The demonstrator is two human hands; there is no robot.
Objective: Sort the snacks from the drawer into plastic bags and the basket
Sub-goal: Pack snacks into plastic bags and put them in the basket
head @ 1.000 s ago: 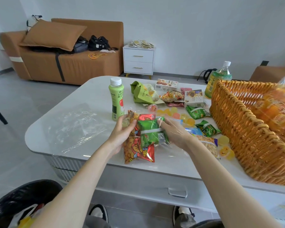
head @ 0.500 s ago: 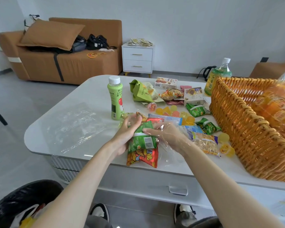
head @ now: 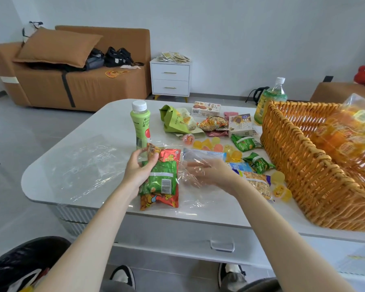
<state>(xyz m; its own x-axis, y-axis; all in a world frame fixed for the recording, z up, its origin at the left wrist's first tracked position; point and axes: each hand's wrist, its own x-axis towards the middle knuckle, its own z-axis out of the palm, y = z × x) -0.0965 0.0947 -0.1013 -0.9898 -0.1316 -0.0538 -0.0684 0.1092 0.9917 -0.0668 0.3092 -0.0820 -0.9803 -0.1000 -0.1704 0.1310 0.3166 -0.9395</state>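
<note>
Bare forearms [head: 97,228], black-and-white sneakers [head: 123,275]

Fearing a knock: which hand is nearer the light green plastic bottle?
Left. The left hand grips green and red snack packets just before the light green bottle; right hand is farther right.

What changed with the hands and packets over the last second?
The right hand let go of the packets and drew off to the right, under the clear plastic bag. The left hand kept hold of the green packet and red packet; the green one got turned, barcode side up. The wicker basket and green bottle stayed put.
</note>
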